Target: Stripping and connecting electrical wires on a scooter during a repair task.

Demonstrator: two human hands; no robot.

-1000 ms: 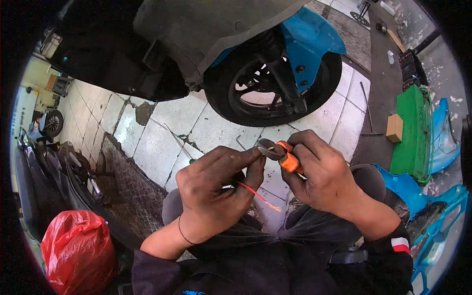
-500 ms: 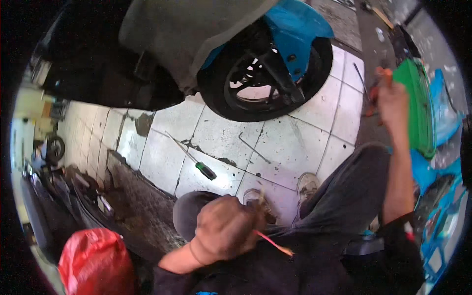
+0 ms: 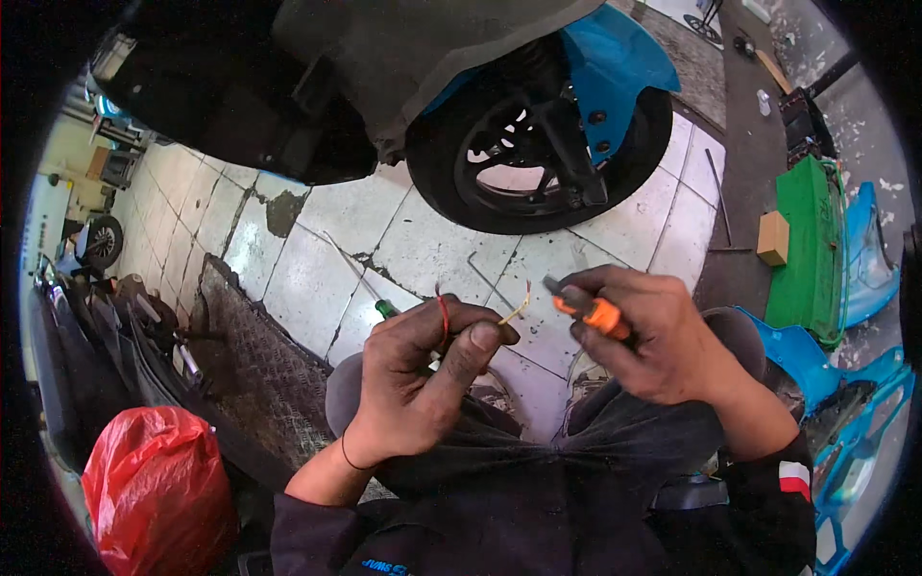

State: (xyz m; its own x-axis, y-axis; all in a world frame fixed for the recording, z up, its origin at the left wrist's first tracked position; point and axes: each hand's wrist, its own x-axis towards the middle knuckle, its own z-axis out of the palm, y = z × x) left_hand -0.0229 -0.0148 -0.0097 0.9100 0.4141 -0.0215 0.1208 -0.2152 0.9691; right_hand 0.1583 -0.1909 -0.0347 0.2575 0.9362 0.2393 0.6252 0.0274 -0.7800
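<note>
Pinched between thumb and fingers of my left hand [image 3: 413, 379] are thin wires: a yellow wire [image 3: 520, 309] points right, and a red wire [image 3: 444, 322] stands up behind the knuckles. The tips of both look frayed. My right hand [image 3: 658, 331] grips orange-handled pliers [image 3: 603, 315], whose dark jaws face the yellow wire, a short gap away. The fingers cover much of the handles, so whether the jaws are closed is unclear. Both hands are above my lap.
Beyond my hands stands a scooter's front wheel [image 3: 432, 192] under a blue fender [image 3: 619, 67]. A screwdriver [image 3: 386, 308] and a hex key [image 3: 492, 282] lie on the tiles. Rightward are a green toolbox [image 3: 802, 254], a small cardboard box [image 3: 772, 240] and blue panels; lower left, a red plastic bag [image 3: 158, 490].
My right hand has come from beside the green toolbox to in front of me, bringing the orange pliers. My left hand has lifted slightly, and the wires now point up and right.
</note>
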